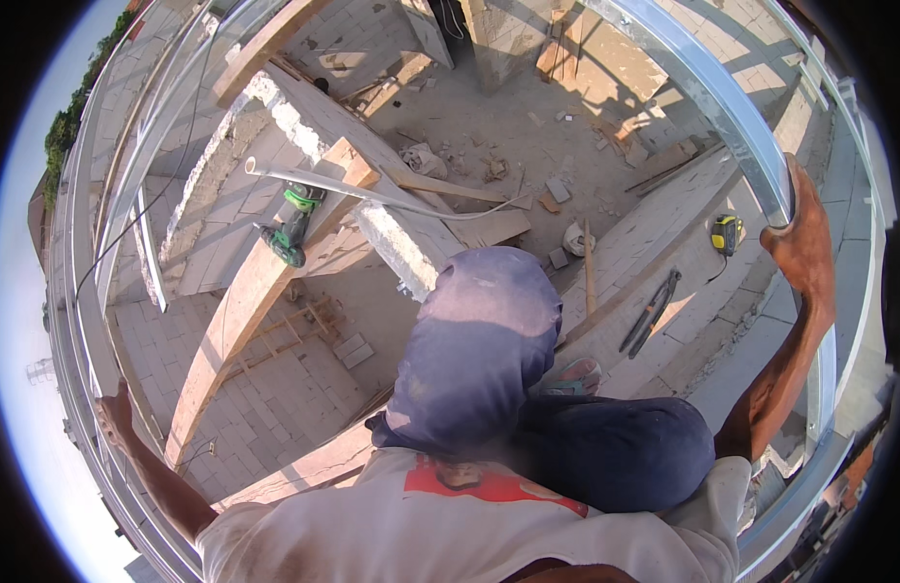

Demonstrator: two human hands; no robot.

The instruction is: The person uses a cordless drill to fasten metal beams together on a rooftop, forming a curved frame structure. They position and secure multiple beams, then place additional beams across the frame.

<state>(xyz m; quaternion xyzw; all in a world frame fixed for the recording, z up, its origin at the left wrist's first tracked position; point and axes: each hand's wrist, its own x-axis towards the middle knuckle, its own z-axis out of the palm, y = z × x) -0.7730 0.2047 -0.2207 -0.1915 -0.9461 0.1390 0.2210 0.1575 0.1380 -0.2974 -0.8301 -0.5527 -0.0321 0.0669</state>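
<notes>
My right hand [804, 238] is wrapped round the edge of a long shiny metal channel [731, 112] that curves across the right of the head view. At the far left, my left hand [115, 416] grips another metal channel [88, 355]; its fingers show only small. Both arms are spread wide. A green and black cordless drill [292, 223] lies on a wooden plank [241, 306], out of reach of either hand. On the block wall at right rest a yellow and black tape measure [727, 235] and dark-handled snips [651, 313].
I sit high up with knees bent, a sandalled foot [578, 377] on the wall top. A pale pipe [372, 191] crosses the plank. Far below, a dusty floor [469, 126] holds rubble and loose blocks. A wooden ladder [285, 335] lies lower left. A dark cable [149, 204] hangs at left.
</notes>
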